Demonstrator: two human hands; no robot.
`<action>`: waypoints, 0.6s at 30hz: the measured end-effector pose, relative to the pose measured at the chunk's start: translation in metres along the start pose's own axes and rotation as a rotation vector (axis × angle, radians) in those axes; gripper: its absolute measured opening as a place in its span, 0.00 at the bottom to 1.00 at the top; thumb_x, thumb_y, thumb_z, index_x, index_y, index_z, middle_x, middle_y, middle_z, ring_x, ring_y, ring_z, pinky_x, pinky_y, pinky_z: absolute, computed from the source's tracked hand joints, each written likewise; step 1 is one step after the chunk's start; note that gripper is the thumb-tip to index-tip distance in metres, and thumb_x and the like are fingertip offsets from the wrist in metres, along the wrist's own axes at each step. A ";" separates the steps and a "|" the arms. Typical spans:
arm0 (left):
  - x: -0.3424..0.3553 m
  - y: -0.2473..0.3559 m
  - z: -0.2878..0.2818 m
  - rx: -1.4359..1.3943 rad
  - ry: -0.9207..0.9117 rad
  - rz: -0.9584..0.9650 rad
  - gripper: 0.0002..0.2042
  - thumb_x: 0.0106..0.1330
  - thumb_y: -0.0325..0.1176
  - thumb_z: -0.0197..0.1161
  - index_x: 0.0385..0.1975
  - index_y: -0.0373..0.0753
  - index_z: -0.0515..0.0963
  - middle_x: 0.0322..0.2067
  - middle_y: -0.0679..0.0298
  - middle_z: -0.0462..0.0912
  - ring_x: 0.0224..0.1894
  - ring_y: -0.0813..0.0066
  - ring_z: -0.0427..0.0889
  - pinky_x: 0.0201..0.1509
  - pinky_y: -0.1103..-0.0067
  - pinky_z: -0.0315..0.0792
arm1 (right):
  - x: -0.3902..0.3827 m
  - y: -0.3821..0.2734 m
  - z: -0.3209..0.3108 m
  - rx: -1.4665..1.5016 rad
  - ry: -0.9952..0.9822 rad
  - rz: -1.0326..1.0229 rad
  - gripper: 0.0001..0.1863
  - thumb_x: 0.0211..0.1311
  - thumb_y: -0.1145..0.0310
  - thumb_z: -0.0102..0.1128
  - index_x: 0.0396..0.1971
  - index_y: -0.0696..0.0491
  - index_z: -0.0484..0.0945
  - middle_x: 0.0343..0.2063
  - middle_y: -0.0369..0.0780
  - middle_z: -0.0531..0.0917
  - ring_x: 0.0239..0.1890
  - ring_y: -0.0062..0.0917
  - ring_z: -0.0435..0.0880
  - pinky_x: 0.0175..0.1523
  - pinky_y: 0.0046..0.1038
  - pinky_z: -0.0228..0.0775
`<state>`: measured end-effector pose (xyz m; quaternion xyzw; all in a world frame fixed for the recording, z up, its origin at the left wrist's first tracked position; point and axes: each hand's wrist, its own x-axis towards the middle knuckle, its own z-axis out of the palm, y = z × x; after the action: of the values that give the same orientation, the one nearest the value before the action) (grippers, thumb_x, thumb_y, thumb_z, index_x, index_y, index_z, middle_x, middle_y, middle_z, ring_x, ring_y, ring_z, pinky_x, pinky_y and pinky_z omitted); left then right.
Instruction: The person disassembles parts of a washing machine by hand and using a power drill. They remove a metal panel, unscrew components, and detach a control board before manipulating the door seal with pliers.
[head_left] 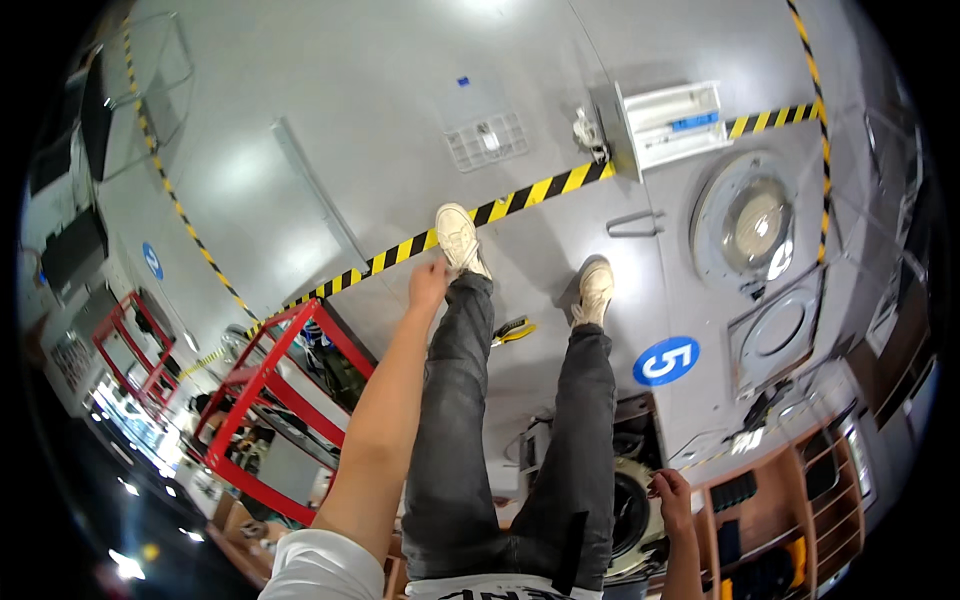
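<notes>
My left hand (428, 284) hangs down beside my left shoe (458, 238), its fingers loosely closed, and nothing shows in it. Lower right, my right hand (673, 497) is held with half-curled fingers slightly apart; I see no object in it. Close to that hand is a machine's round pale tub with a dark opening (629, 510), partly behind my leg. Pliers with yellow handles (515, 333) lie on the grey floor between my legs, touched by neither hand.
Ahead lie a compartment tray (486, 141), a long metal strip (316, 192) and a white drawer (676, 125). A round glass door (752, 222) and a grey ring frame (777, 335) are to the right. A red-framed cart (266, 385) stands left; wooden shelving (775, 487) is at lower right.
</notes>
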<state>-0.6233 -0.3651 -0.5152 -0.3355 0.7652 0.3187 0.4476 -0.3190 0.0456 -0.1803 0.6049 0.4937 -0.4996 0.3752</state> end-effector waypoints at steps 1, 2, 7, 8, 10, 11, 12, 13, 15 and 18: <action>-0.026 -0.019 -0.012 -0.104 -0.023 -0.068 0.18 0.68 0.43 0.55 0.35 0.29 0.78 0.30 0.56 0.81 0.33 0.61 0.82 0.34 0.72 0.75 | -0.001 -0.007 -0.010 0.031 -0.020 -0.050 0.10 0.67 0.67 0.54 0.38 0.59 0.77 0.25 0.36 0.80 0.26 0.17 0.77 0.33 0.20 0.71; -0.055 -0.041 -0.022 -0.115 0.000 -0.065 0.16 0.68 0.41 0.56 0.40 0.30 0.77 0.31 0.56 0.81 0.35 0.60 0.82 0.34 0.73 0.77 | 0.000 -0.015 -0.019 -0.020 -0.035 -0.080 0.10 0.67 0.66 0.54 0.37 0.59 0.78 0.24 0.36 0.80 0.26 0.17 0.77 0.33 0.20 0.71; -0.223 -0.153 -0.030 -0.020 0.251 0.107 0.23 0.63 0.43 0.59 0.53 0.34 0.71 0.36 0.51 0.83 0.44 0.58 0.81 0.37 0.72 0.77 | 0.008 -0.074 -0.063 -0.319 -0.115 -0.358 0.11 0.66 0.65 0.57 0.36 0.58 0.78 0.23 0.35 0.78 0.24 0.18 0.76 0.30 0.21 0.71; -0.261 -0.176 -0.027 0.072 0.321 0.135 0.23 0.63 0.44 0.59 0.52 0.33 0.73 0.36 0.50 0.83 0.45 0.58 0.81 0.38 0.72 0.77 | 0.004 -0.091 -0.072 -0.364 -0.144 -0.414 0.10 0.66 0.65 0.57 0.35 0.58 0.78 0.23 0.35 0.78 0.24 0.18 0.76 0.30 0.20 0.71; -0.327 -0.206 -0.009 -0.124 0.256 -0.023 0.21 0.63 0.45 0.59 0.47 0.33 0.77 0.38 0.52 0.84 0.45 0.58 0.81 0.42 0.69 0.76 | -0.010 -0.126 -0.088 -0.472 -0.154 -0.475 0.09 0.65 0.66 0.58 0.35 0.57 0.77 0.23 0.34 0.77 0.23 0.17 0.75 0.28 0.20 0.71; -0.351 -0.220 -0.002 -0.230 0.225 -0.076 0.21 0.63 0.46 0.59 0.45 0.33 0.79 0.38 0.52 0.84 0.45 0.58 0.81 0.44 0.68 0.75 | -0.015 -0.144 -0.084 -0.508 -0.161 -0.509 0.09 0.65 0.66 0.58 0.34 0.57 0.77 0.23 0.34 0.77 0.22 0.17 0.75 0.27 0.19 0.70; -0.379 -0.232 0.007 -0.367 0.202 -0.190 0.19 0.63 0.45 0.59 0.43 0.34 0.80 0.38 0.53 0.84 0.46 0.58 0.81 0.45 0.67 0.74 | -0.021 -0.162 -0.077 -0.590 -0.181 -0.554 0.08 0.64 0.66 0.58 0.34 0.56 0.77 0.22 0.34 0.77 0.21 0.17 0.75 0.27 0.19 0.70; -0.404 -0.242 0.022 -0.507 0.170 -0.283 0.18 0.63 0.45 0.59 0.41 0.34 0.81 0.38 0.53 0.84 0.47 0.58 0.81 0.47 0.66 0.74 | -0.029 -0.180 -0.072 -0.664 -0.184 -0.592 0.08 0.64 0.65 0.58 0.33 0.55 0.76 0.22 0.34 0.77 0.21 0.16 0.74 0.26 0.19 0.70; -0.450 -0.267 0.055 -0.771 0.185 -0.377 0.17 0.63 0.43 0.60 0.40 0.34 0.81 0.39 0.53 0.84 0.48 0.58 0.81 0.50 0.65 0.72 | -0.047 -0.211 -0.046 -0.790 -0.209 -0.658 0.08 0.63 0.65 0.58 0.33 0.55 0.76 0.21 0.34 0.77 0.20 0.16 0.74 0.25 0.19 0.69; -0.512 -0.293 0.132 -0.968 0.399 -0.393 0.17 0.63 0.41 0.60 0.44 0.35 0.80 0.44 0.52 0.82 0.51 0.57 0.79 0.55 0.65 0.70 | -0.083 -0.236 0.019 -0.966 -0.306 -0.780 0.09 0.63 0.66 0.58 0.34 0.57 0.76 0.23 0.34 0.77 0.20 0.15 0.74 0.26 0.18 0.68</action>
<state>-0.1356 -0.3118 -0.1620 -0.6930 0.5244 0.4745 0.1399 -0.5538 0.0639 -0.0946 0.0653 0.7879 -0.4014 0.4624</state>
